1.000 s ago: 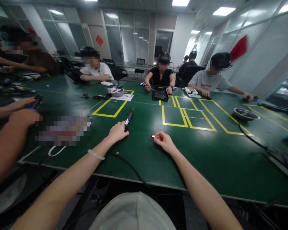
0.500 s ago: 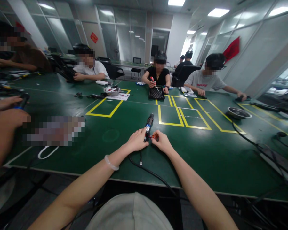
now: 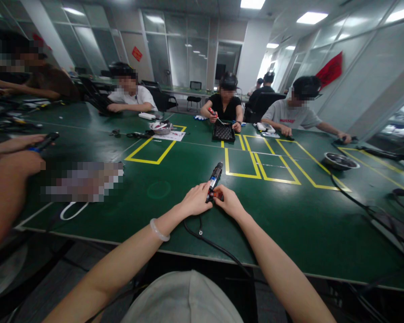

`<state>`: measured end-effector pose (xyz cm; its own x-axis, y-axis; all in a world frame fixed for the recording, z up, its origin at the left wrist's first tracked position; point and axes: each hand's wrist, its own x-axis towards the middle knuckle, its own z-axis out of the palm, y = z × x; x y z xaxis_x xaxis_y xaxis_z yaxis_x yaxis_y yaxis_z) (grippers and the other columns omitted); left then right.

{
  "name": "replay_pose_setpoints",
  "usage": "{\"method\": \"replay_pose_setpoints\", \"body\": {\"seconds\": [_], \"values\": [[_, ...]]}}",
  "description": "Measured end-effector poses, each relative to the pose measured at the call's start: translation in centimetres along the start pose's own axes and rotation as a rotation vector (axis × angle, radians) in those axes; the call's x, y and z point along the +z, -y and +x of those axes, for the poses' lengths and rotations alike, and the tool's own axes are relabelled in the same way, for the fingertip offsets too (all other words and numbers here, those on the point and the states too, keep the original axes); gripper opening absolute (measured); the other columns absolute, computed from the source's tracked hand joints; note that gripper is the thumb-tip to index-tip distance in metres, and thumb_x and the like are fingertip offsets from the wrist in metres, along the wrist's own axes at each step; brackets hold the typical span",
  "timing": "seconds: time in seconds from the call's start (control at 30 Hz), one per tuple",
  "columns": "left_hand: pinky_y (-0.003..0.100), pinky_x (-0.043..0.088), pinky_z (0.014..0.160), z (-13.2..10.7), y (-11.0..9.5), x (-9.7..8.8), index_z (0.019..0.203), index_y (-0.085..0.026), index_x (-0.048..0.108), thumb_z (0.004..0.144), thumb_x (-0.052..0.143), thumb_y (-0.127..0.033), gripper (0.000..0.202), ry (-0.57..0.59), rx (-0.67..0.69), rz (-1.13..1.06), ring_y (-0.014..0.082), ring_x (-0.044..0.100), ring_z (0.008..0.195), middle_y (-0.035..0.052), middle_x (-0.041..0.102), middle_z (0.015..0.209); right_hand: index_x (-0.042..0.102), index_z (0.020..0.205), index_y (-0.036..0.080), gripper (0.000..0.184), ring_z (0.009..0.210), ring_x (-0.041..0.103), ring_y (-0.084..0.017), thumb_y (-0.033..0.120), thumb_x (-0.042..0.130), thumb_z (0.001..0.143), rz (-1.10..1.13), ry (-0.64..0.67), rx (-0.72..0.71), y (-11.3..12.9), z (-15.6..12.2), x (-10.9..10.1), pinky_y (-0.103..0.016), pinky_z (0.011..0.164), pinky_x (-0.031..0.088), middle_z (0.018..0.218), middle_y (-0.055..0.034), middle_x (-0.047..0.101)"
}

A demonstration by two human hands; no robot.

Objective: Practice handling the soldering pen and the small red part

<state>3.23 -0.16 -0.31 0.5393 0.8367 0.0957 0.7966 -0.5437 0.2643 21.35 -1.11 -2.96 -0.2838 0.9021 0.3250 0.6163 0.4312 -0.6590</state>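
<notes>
On the green table before me lies a slim, dark cylindrical tool point(image 3: 217, 173) with a silver and blue middle, its narrow end pointing away. My left hand point(image 3: 197, 199) rests over its near part, fingers closed around it and hiding some of it. At the tool's right side my right hand point(image 3: 230, 202) has its fingers drawn together on a small red-orange and dark piece point(image 3: 218, 194), too small to name. A black cable point(image 3: 218, 247) runs from under my left hand to the table's front edge. Beside it a short wire ends in a small metal ring point(image 3: 200, 233).
Yellow tape rectangles point(image 3: 244, 175) mark the green table point(image 3: 148, 215). Metal bowls stand at the right point(image 3: 341, 161) and far left-centre point(image 3: 160, 128). A co-worker across holds a red-handled screwdriver point(image 3: 213, 113) over a black tray point(image 3: 224, 133). Another person's hands point(image 3: 20, 166) hold a tool at left.
The whole view has shifted slightly, so everything sits a little farther right. My right fingers sit closer against the tool's side; my left hand keeps its hold.
</notes>
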Motion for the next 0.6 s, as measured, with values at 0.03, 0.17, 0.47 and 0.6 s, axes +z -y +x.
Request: {"method": "replay_pose_setpoints", "body": {"seconds": [0.03, 0.17, 0.47, 0.6], "values": [[0.039, 0.041, 0.097, 0.00, 0.04, 0.02, 0.147, -0.016, 0.023, 0.077, 0.054, -0.035, 0.078, -0.001, 0.000, 0.000, 0.0292, 0.052, 0.118, 0.0161, 0.048, 0.136, 0.056, 0.094, 0.020, 0.019, 0.067, 0.053, -0.014, 0.014, 0.057, 0.076, 0.005, 0.002, -0.007, 0.08, 0.00, -0.06, -0.026, 0.066, 0.042, 0.078, 0.0005, 0.059], [0.040, 0.040, 0.097, 0.02, 0.08, 0.03, 0.147, -0.015, 0.022, 0.077, 0.054, -0.036, 0.079, 0.002, -0.005, 0.005, 0.0300, 0.052, 0.119, 0.0171, 0.047, 0.137, 0.059, 0.090, 0.020, 0.016, 0.064, 0.051, -0.014, 0.014, 0.059, 0.076, -0.018, 0.005, -0.040, 0.24, 0.00, -0.39, -0.026, 0.064, 0.041, 0.072, 0.0014, 0.057], [0.038, 0.041, 0.097, -0.14, -0.11, -0.26, 0.145, -0.017, 0.026, 0.076, 0.056, -0.035, 0.077, 0.003, -0.010, -0.008, 0.0290, 0.052, 0.118, 0.0157, 0.047, 0.137, 0.061, 0.088, 0.020, 0.007, 0.065, 0.055, -0.015, 0.020, 0.055, 0.084, 0.079, -0.034, -0.038, -0.13, 0.10, -0.28, -0.026, 0.063, 0.042, 0.077, -0.0014, 0.063], [0.037, 0.045, 0.091, -0.16, -0.42, -0.56, 0.143, -0.022, 0.028, 0.081, 0.054, -0.041, 0.071, 0.002, -0.034, -0.011, 0.0273, 0.055, 0.113, 0.0132, 0.052, 0.128, 0.061, 0.079, 0.020, 0.006, 0.066, 0.055, -0.016, 0.022, 0.057, 0.083, 0.026, -0.060, -0.058, -0.11, 0.25, -0.35, -0.027, 0.065, 0.043, 0.076, -0.0024, 0.062]]}}
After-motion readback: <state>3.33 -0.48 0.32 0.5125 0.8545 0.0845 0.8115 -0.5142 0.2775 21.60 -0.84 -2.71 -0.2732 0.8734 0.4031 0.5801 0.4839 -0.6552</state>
